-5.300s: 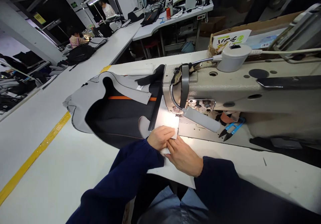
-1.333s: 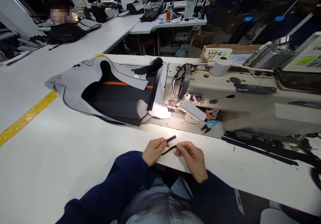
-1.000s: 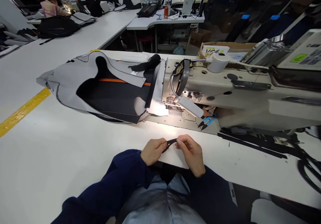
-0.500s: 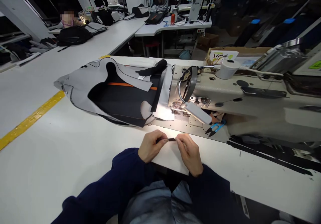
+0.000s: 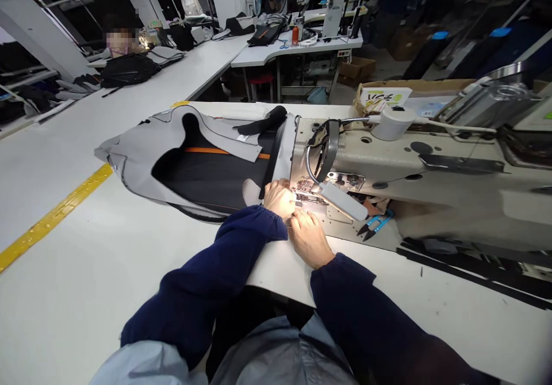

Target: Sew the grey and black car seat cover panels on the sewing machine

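My left hand (image 5: 279, 198) and my right hand (image 5: 307, 236) are close together at the needle area of the beige sewing machine (image 5: 414, 172), under its lamp (image 5: 342, 201). Both hands are closed in a pinch; a small dark bit of strip (image 5: 298, 204) shows between them at the presser foot. The left hand lies on the edge of the grey, black and orange garment piece (image 5: 194, 160), which spreads to the left of the machine. The fingertips are partly washed out by the lamp's glare.
Blue thread snips (image 5: 375, 225) lie on the machine bed to the right. Long black strips (image 5: 474, 273) lie along the table at the right. A cardboard box (image 5: 388, 94) stands behind the machine. A yellow line (image 5: 56, 215) crosses the white table (image 5: 86, 293). Other people work at far benches.
Both hands have moved forward from the table's near edge to the machine's needle area, carrying the folded black strip. The garment piece has stayed where it was.
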A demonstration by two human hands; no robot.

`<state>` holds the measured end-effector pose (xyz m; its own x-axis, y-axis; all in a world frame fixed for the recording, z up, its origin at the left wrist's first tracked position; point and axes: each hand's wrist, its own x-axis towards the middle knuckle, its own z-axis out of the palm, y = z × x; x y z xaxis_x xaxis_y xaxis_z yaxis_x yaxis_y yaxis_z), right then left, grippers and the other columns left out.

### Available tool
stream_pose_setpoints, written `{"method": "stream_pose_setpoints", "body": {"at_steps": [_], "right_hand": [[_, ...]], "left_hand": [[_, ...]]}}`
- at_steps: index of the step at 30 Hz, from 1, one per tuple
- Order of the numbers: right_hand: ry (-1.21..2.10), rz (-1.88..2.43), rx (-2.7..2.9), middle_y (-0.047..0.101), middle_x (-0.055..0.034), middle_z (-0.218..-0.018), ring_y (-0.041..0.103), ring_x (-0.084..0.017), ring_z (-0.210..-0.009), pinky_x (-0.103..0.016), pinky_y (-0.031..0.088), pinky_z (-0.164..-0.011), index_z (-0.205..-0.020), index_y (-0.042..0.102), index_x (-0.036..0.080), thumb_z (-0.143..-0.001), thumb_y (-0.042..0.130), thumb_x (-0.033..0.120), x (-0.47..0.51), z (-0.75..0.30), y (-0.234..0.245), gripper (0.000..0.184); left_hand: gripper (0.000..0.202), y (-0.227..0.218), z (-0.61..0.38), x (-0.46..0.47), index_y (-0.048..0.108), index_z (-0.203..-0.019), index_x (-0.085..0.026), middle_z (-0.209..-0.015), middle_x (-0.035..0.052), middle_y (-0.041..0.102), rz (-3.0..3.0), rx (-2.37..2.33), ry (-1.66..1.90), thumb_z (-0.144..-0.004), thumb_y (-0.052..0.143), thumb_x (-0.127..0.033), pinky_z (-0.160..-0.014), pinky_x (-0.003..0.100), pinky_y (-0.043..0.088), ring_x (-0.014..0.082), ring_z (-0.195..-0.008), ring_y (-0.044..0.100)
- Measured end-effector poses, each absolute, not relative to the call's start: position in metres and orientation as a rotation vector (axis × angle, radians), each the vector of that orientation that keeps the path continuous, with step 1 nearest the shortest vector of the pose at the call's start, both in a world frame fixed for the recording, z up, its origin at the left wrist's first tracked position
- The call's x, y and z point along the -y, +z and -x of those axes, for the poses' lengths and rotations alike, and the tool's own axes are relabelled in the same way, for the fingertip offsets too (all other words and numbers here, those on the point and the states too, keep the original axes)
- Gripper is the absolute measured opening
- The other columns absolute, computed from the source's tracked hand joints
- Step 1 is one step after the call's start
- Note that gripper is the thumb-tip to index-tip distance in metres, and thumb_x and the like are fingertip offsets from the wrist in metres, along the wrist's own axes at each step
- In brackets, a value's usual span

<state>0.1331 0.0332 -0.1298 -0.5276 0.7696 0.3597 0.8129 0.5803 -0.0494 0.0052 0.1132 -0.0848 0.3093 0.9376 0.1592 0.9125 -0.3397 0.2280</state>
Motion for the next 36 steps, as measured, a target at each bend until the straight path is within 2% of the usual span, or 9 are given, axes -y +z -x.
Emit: {"method": "stream_pose_setpoints", "body": {"at_steps": [4,12,16,19,21,23,27,32,36], "right_hand": [[-0.167,1.299,2.447,0.051,-0.0194,-0.13,0.045,-0.031,-0.118,-0.045,0.033,-0.099,-0.1,0.059,0.01,-0.091,0.044,0.018,-0.033,-0.134,-0.127,0.019],[-0.169,1.311,2.447,0.053,-0.0188,-0.129,0.046,-0.031,-0.118,-0.045,0.033,-0.099,-0.098,0.059,0.01,-0.092,0.042,0.019,-0.036,-0.131,-0.126,0.02],[-0.152,1.298,2.448,0.053,-0.0198,-0.129,0.047,-0.031,-0.118,-0.045,0.035,-0.097,-0.098,0.059,0.009,-0.093,0.042,0.018,-0.029,-0.134,-0.125,0.02],[-0.047,1.209,2.398,0.055,-0.0155,-0.127,0.048,-0.027,-0.118,-0.045,0.034,-0.099,-0.099,0.057,0.013,-0.093,0.04,0.016,-0.014,-0.144,-0.122,0.018],[0.032,1.167,2.324,0.059,-0.0122,-0.122,0.05,-0.024,-0.115,-0.044,0.034,-0.099,-0.099,0.056,0.015,-0.094,0.04,0.015,-0.005,-0.152,-0.12,0.017],[0.074,1.165,2.265,0.06,-0.0117,-0.118,0.051,-0.023,-0.111,-0.042,0.036,-0.098,-0.098,0.056,0.015,-0.094,0.04,0.015,-0.004,-0.157,-0.116,0.016],[-0.004,1.169,2.364,0.055,-0.017,-0.123,0.047,-0.026,-0.116,-0.042,0.038,-0.096,-0.099,0.058,0.012,-0.091,0.038,0.011,-0.025,-0.152,-0.115,0.022],[-0.12,1.192,2.475,0.057,-0.0177,-0.116,0.049,-0.026,-0.111,-0.041,0.037,-0.098,-0.102,0.06,0.007,-0.089,0.037,0.007,-0.046,-0.143,-0.124,0.026],[-0.13,1.232,2.468,0.054,-0.0182,-0.124,0.046,-0.028,-0.118,-0.042,0.034,-0.102,-0.105,0.059,0.006,-0.088,0.041,0.009,-0.045,-0.144,-0.127,0.025]], "left_hand": [[0.022,-0.087,-0.005,-0.118,0.068,-0.094,-0.017,-0.105,0.0083,0.06,-2.426,-1.807,0.416,-0.077,0.054,-0.02,-0.087,0.04,0.037,0.0247,-0.102,0.05],[0.02,-0.09,-0.011,-0.127,0.064,-0.093,-0.014,-0.095,0.0098,0.059,-2.392,-1.873,0.429,-0.076,0.055,-0.019,-0.086,0.04,0.038,0.0251,-0.101,0.05],[0.021,-0.08,-0.006,-0.117,0.065,-0.095,-0.014,-0.098,0.0111,0.06,-2.466,-1.824,0.389,-0.082,0.05,-0.02,-0.088,0.042,0.038,0.0258,-0.101,0.05],[0.03,-0.067,0.006,-0.093,0.062,-0.11,-0.012,-0.113,0.0133,0.058,-2.721,-1.63,0.358,-0.086,0.046,-0.021,-0.105,0.045,0.028,0.0258,-0.114,0.046],[0.042,-0.063,0.014,-0.077,0.053,-0.126,-0.011,-0.13,0.013,0.051,-2.901,-1.458,0.327,-0.086,0.046,-0.019,-0.114,0.047,0.015,0.025,-0.128,0.035],[0.05,-0.065,0.02,-0.068,0.044,-0.135,-0.012,-0.143,0.0099,0.041,-2.986,-1.361,0.274,-0.085,0.044,-0.014,-0.116,0.049,0.008,0.024,-0.137,0.025],[0.049,-0.084,0.024,-0.074,0.046,-0.135,-0.014,-0.144,0.0082,0.042,-3.008,-1.382,0.196,-0.088,0.038,-0.009,-0.116,0.052,0.008,0.0251,-0.138,0.025],[0.044,-0.1,0.026,-0.089,0.047,-0.135,-0.018,-0.142,0.0091,0.044,-3.001,-1.425,0.171,-0.096,0.027,-0.014,-0.11,0.07,0.007,0.0273,-0.137,0.027],[0.044,-0.101,0.026,-0.099,0.045,-0.136,-0.022,-0.14,0.0089,0.046,-2.925,-1.468,0.148,-0.097,0.027,-0.015,-0.107,0.073,0.012,0.0263,-0.137,0.029]]}}
